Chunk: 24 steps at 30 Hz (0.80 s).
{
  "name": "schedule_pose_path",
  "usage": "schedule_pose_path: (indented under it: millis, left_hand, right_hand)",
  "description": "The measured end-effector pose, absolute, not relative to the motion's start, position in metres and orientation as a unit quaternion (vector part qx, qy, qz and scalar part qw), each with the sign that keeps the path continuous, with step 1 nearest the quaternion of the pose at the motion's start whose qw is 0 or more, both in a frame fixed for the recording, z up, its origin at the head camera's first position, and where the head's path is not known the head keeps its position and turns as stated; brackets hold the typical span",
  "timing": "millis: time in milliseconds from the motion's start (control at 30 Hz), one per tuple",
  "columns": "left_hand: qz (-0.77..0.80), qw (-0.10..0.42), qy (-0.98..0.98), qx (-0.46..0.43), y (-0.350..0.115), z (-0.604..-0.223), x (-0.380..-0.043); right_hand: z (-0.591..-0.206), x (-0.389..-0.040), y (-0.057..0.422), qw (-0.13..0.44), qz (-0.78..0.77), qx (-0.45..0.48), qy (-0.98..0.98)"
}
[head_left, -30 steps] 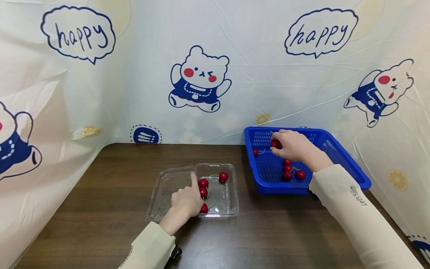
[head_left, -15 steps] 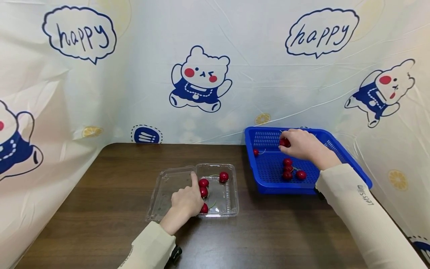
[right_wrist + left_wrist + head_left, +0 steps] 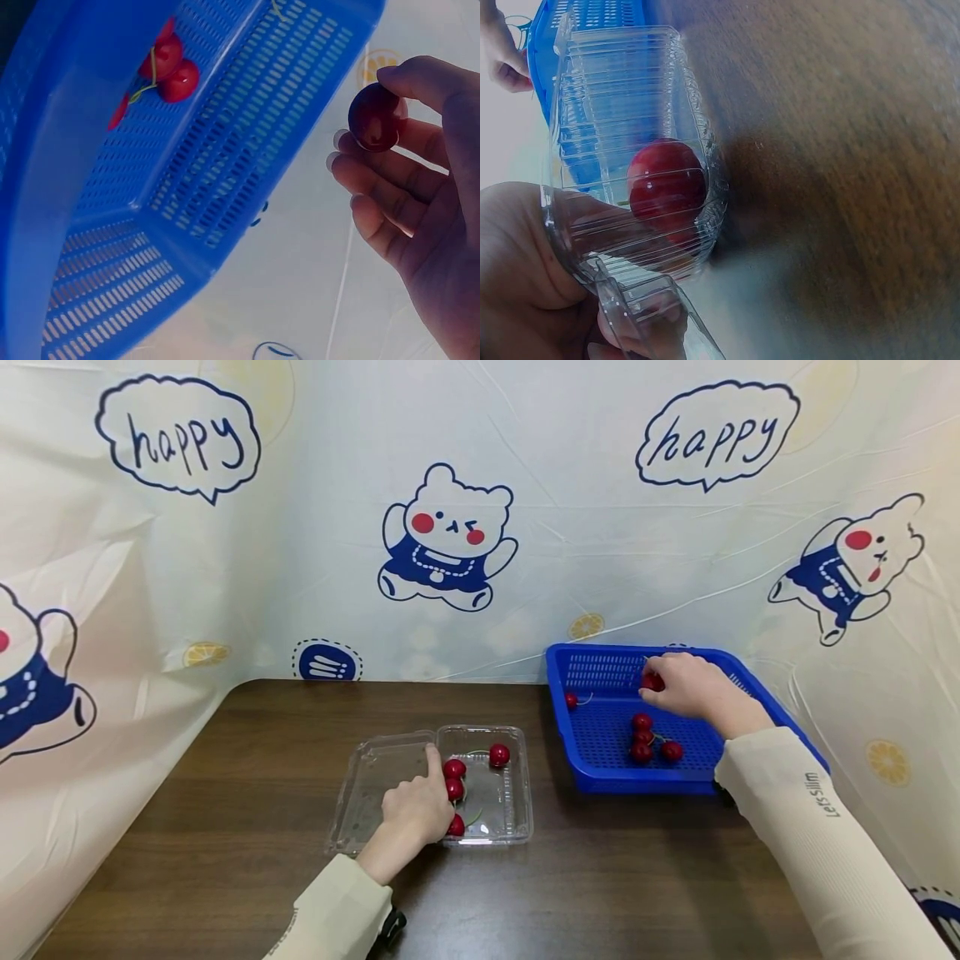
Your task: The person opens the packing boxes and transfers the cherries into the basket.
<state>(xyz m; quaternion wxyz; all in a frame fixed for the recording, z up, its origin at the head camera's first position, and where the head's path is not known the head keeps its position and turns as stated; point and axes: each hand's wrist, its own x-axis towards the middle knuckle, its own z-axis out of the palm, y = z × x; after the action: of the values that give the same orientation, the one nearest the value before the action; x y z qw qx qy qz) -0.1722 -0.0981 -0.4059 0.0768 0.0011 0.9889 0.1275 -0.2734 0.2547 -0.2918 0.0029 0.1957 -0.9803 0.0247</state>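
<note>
A clear plastic clamshell box [image 3: 517,793] lies open on the table, lid to the left, with several red cherries in its base. My left hand [image 3: 417,806] grips it at the hinge side, index finger stretched along the fold. In the left wrist view, one dark red cherry [image 3: 667,184] shows through the ribbed wall, beside a digit inside. My right hand [image 3: 693,689], over the far part of the blue basket [image 3: 637,781], pinches a dark cherry [image 3: 377,118] between thumb and fingers. Beneath it in the basket lies a cluster of cherries [image 3: 642,737].
A single stemmed cherry [image 3: 572,701] sits near the basket's left wall. The brown wooden table [image 3: 187,827] meets a printed curtain [image 3: 315,543] at the back. The basket's raised rim surrounds the right hand's area.
The right hand has shifted to the right over the basket, carrying its cherry. The left hand and the clamshell box stay where they were.
</note>
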Motion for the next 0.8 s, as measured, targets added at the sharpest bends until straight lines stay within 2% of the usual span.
schedule_pose_path:
  millis: [800]
  left_hand:
    - [0.128,0.079,0.989,0.002,-0.099,-0.406,-0.172]
  right_hand:
    - [-0.328,-0.273,0.278,-0.047,0.044,0.139,-0.988]
